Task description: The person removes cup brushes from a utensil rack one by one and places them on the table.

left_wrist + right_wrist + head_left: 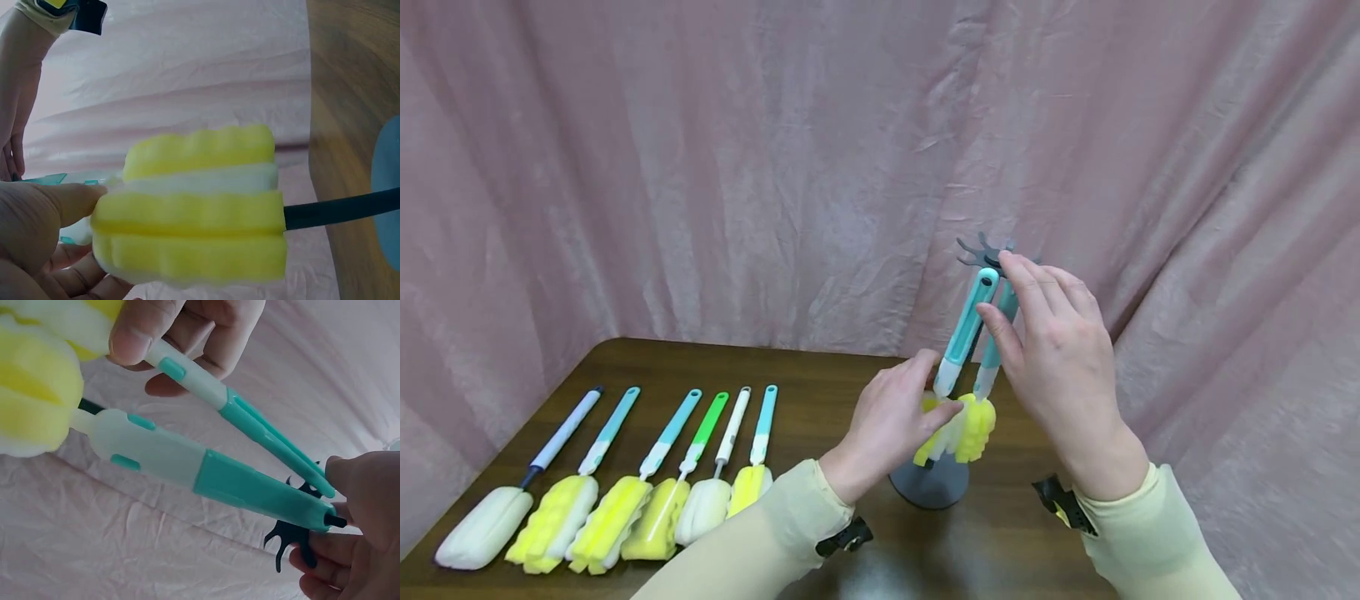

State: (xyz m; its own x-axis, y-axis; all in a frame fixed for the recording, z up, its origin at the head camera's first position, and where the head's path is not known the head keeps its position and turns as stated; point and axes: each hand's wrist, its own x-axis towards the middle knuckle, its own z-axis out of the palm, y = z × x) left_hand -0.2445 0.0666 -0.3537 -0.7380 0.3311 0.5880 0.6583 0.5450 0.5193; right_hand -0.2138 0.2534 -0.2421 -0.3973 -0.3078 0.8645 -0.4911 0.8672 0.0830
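Head view, left hand (pixel 891 421) pinching teal brush (pixel 966 332) near sponge, right hand (pixel 1060 358) fingers gripping its handle top

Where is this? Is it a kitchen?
Probably not a kitchen. It looks like a set-up recording corner: a pink curtain hangs all around a wooden table, and spare sponge brushes lie in a neat row beside a grey hanging stand.
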